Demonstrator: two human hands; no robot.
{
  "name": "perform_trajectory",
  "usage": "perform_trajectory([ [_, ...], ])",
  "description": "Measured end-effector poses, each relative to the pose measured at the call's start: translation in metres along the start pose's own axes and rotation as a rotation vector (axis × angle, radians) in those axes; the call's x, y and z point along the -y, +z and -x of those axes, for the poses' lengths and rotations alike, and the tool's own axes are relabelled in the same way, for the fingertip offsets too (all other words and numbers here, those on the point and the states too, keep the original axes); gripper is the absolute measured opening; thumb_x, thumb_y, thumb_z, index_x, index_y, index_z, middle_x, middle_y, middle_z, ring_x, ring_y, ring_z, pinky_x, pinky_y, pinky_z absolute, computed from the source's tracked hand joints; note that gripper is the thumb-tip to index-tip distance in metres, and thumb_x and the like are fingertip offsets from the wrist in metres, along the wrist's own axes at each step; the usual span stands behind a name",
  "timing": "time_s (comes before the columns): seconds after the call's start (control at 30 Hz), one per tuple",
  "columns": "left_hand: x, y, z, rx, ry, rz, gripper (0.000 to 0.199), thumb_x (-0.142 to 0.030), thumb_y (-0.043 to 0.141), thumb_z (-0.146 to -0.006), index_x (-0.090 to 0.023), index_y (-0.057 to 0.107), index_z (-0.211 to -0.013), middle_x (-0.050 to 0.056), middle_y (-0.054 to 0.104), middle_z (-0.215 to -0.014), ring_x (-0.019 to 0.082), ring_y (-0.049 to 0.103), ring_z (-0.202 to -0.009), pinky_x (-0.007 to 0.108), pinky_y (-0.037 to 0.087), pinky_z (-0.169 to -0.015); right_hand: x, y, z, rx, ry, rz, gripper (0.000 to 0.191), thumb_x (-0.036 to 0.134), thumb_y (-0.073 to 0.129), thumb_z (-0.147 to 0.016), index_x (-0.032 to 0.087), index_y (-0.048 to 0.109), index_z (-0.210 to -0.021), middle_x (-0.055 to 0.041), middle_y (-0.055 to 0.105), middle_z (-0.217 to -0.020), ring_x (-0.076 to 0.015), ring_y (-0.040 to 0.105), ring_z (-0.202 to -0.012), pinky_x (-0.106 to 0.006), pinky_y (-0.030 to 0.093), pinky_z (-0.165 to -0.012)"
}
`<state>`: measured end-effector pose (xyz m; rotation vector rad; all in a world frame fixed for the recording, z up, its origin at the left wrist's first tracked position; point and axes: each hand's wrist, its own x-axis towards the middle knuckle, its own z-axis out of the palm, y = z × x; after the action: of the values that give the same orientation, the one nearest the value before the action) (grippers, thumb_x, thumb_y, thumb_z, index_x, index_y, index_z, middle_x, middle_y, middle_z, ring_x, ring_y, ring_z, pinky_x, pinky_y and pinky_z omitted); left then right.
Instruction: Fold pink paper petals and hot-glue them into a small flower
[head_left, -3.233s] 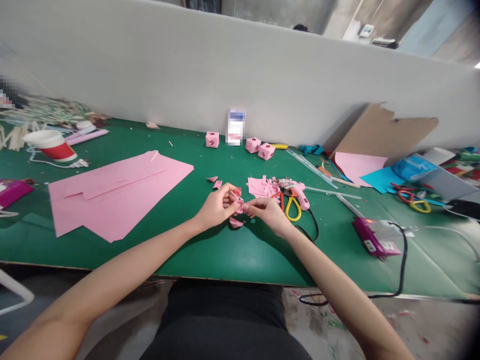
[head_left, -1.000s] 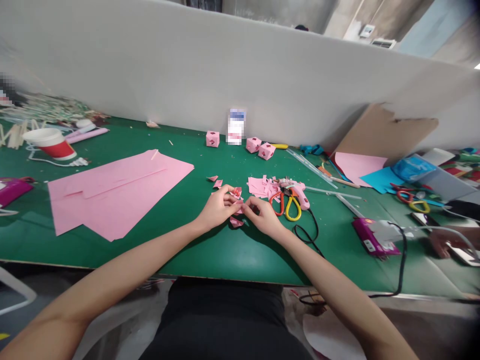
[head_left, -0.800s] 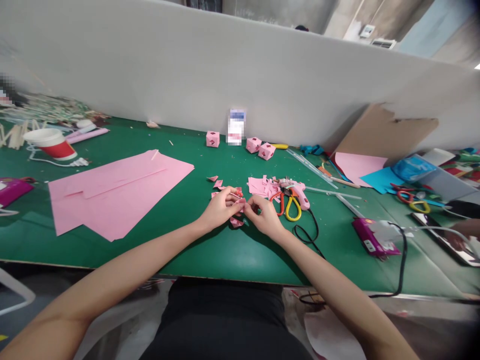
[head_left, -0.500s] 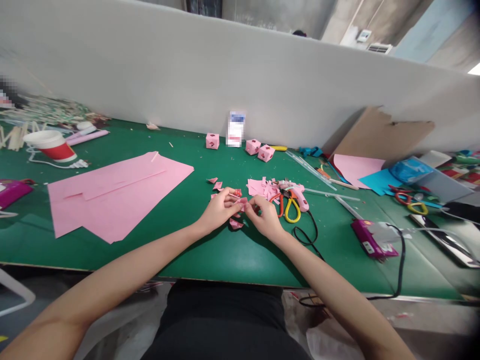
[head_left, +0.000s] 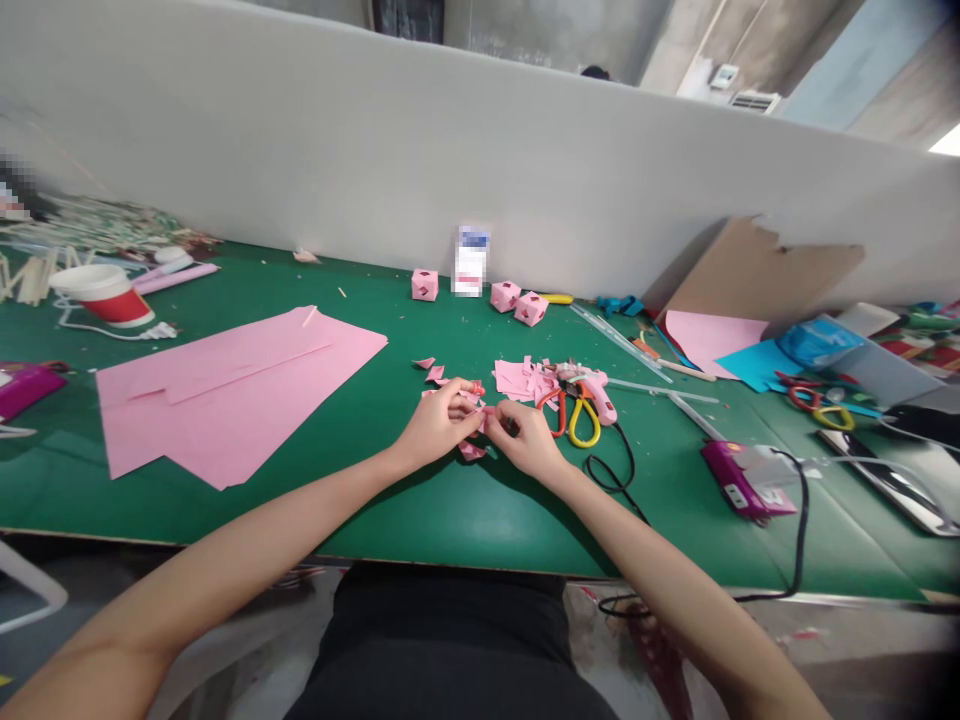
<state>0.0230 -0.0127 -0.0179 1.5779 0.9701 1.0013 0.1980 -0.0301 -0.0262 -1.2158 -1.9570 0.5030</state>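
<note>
Fingers closed, my left hand (head_left: 442,422) pinches a small piece of pink paper (head_left: 481,424) over the green table. My right hand (head_left: 525,436) meets it there, thumb and forefinger pinched on the same piece, which is mostly hidden by the fingers. Folded pink paper scraps (head_left: 433,374) lie just beyond my left hand, and another scrap (head_left: 472,452) rests below the fingertips. Right of my right hand are cut pink strips (head_left: 517,378), scissors with orange and yellow handles (head_left: 583,420) and a pink glue gun (head_left: 600,392).
Three pink paper cubes, one of them a cube (head_left: 424,285) left of a small card (head_left: 471,262), stand along the grey partition. Large pink sheets (head_left: 247,400) cover the left side. A paper cup (head_left: 105,295) stands far left; a purple power strip (head_left: 742,482) with cables sits right.
My right hand has shifted slightly left, and its fingertips sit closer to my left hand's. The pink paper between them is more hidden now. Nothing else on the table has visibly moved.
</note>
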Motion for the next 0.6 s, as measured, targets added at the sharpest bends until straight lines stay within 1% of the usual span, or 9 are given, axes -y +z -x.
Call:
perform_trajectory([
  [0.1, -0.0007, 0.0008, 0.0007, 0.041, -0.014, 0.054, 0.04, -0.023, 0.068, -0.078, -0.016, 0.054, -0.115, 0.007, 0.074, -0.095, 0.019, 0.074, -0.083, 0.034, 0.06, -0.08, -0.0009, -0.0006, 0.0003, -0.08, -0.006, 0.0, 0.031, 0.028, 0.055, -0.084, 0.021, 0.038, -0.059, 0.0052, 0.04, -0.054, -0.0104, 0.037, -0.052, -0.025, 0.028, -0.052],
  [0.2, -0.0005, 0.0004, 0.0011, 0.051, -0.013, 0.071, 0.042, -0.023, 0.069, -0.077, -0.016, 0.054, -0.115, 0.007, 0.074, -0.094, 0.019, 0.074, -0.081, 0.034, 0.06, -0.08, -0.0008, -0.0003, 0.0009, -0.124, -0.021, 0.008, 0.03, 0.027, 0.054, -0.085, 0.022, 0.038, -0.059, 0.0044, 0.04, -0.056, -0.0115, 0.038, -0.054, -0.026, 0.029, -0.054],
  [0.3, 0.0003, -0.001, 0.0003, 0.039, 0.0, 0.059, 0.039, -0.022, 0.069, -0.076, -0.017, 0.055, -0.113, 0.005, 0.074, -0.089, 0.019, 0.074, -0.081, 0.034, 0.06, -0.08, 0.0002, 0.0006, 0.0012, -0.106, -0.039, 0.028, 0.031, 0.028, 0.049, -0.089, 0.022, 0.038, -0.061, 0.003, 0.042, -0.058, -0.0128, 0.041, -0.056, -0.027, 0.031, -0.056],
  [0.4, 0.001, -0.0018, -0.0007, 0.033, 0.001, 0.07, 0.039, -0.022, 0.069, -0.076, -0.018, 0.055, -0.112, 0.004, 0.074, -0.088, 0.018, 0.074, -0.078, 0.034, 0.061, -0.079, 0.001, 0.001, 0.0012, -0.094, -0.037, 0.032, 0.03, 0.027, 0.047, -0.09, 0.022, 0.039, -0.061, 0.0022, 0.043, -0.06, -0.0137, 0.043, -0.058, -0.027, 0.032, -0.056],
  [0.6, 0.0004, -0.0013, -0.001, 0.043, -0.013, 0.097, 0.038, -0.023, 0.068, -0.078, -0.018, 0.053, -0.113, 0.004, 0.072, -0.088, 0.018, 0.074, -0.074, 0.031, 0.061, -0.074, 0.0015, 0.0005, 0.001, -0.099, -0.034, 0.025, 0.033, 0.029, 0.047, -0.091, 0.022, 0.038, -0.06, 0.0021, 0.043, -0.059, -0.0136, 0.043, -0.058, -0.027, 0.031, -0.056],
])
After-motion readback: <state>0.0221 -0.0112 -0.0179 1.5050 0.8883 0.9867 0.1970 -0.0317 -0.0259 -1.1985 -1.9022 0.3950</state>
